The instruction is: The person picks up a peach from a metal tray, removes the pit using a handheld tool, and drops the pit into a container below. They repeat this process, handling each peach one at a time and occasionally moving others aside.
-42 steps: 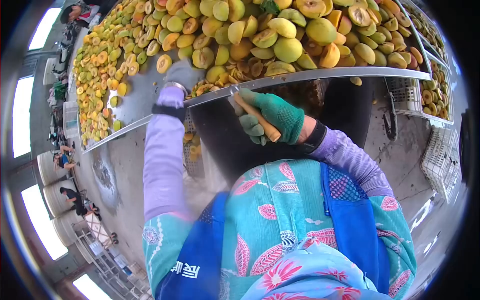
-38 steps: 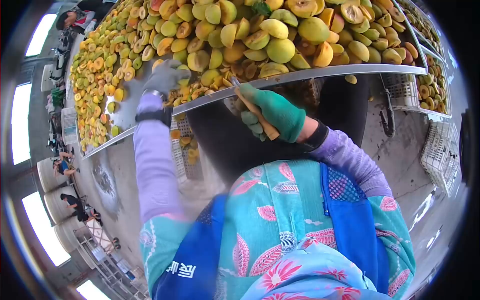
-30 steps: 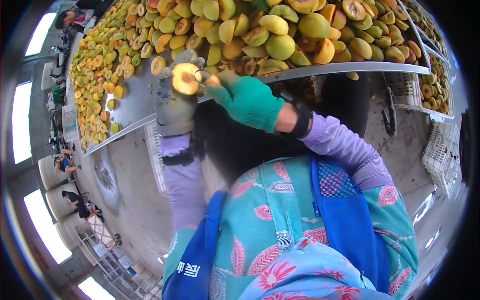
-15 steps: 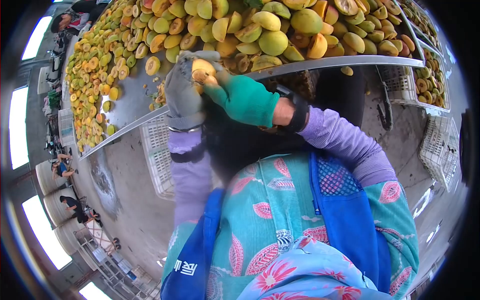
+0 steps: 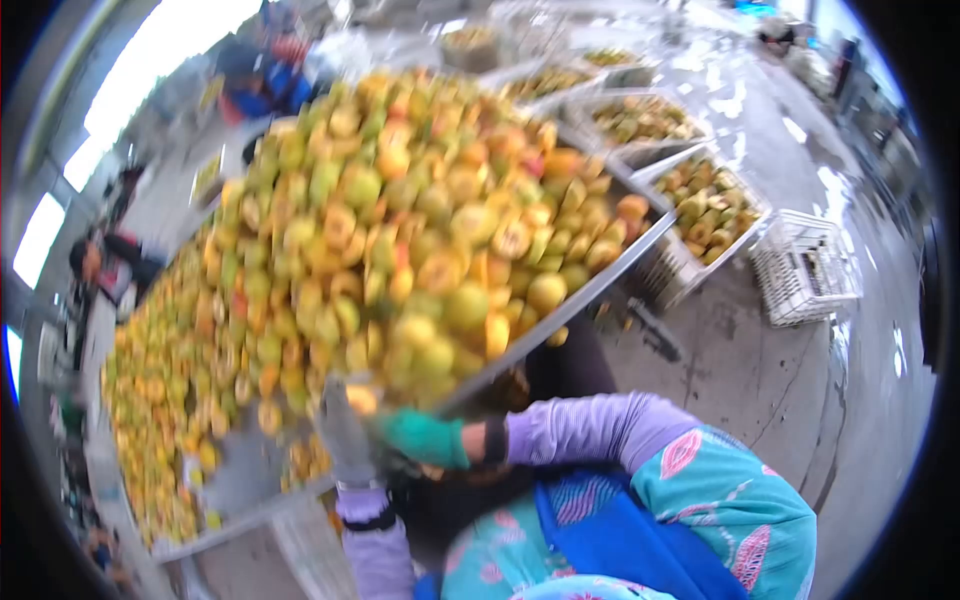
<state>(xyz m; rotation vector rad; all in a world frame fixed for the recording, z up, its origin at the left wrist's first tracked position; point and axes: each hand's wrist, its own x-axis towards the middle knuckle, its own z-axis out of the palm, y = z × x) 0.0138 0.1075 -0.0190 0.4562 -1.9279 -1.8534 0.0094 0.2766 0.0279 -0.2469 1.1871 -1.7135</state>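
My left hand [image 5: 345, 435], in a grey glove, is closed on a yellow peach half [image 5: 361, 399] at the front edge of the metal table [image 5: 250, 470]. My right hand [image 5: 420, 438], in a green glove, is right beside it, close to the fruit. Motion smears the right fingers, so I cannot make out their grip or anything in them. Just beyond both hands rises a large heap of halved peaches [image 5: 340, 240], green-yellow to orange, some with brown pit hollows showing.
White crates of fruit halves [image 5: 705, 205] stand off the table's right end, with another white crate [image 5: 805, 265] farther right. A dark tool-like object [image 5: 655, 330] lies on the floor. Other people [image 5: 260, 85] sit across the table and at the left [image 5: 115, 265].
My head view has tilted up and swung, bringing in more of the heap, the far crates and a person opposite. Both hands stay together around the peach half, now lower in view and blurred.
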